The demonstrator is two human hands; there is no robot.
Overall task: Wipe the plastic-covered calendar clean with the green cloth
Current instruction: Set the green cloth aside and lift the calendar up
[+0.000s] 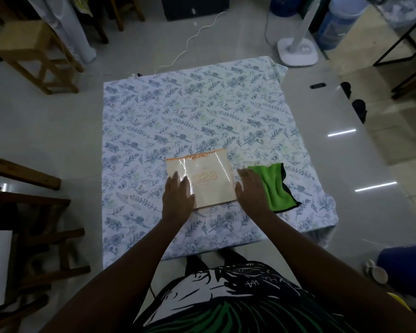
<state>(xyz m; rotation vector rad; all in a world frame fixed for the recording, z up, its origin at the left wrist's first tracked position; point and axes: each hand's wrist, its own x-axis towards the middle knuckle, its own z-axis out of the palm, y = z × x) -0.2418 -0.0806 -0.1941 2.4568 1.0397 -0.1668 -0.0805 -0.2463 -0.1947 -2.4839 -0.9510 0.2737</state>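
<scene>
A cream calendar (210,179) in shiny clear plastic, with orange numerals and an orange spiral edge at its far side, lies flat on a leaf-patterned cloth. My left hand (177,197) rests flat on the calendar's left part, fingers spread. My right hand (250,188) lies flat at the calendar's right edge, with its fingers over the left border of a green cloth (277,188). The green cloth has a dark trim and lies crumpled just right of the calendar. Neither hand grips anything.
The leaf-patterned cloth (190,111) covers a low square surface on a glossy tiled floor. Wooden stools (34,56) stand at the left. A white fan base (297,52) and a white cable (190,42) are beyond the far edge. A blue bucket (404,263) sits at the right.
</scene>
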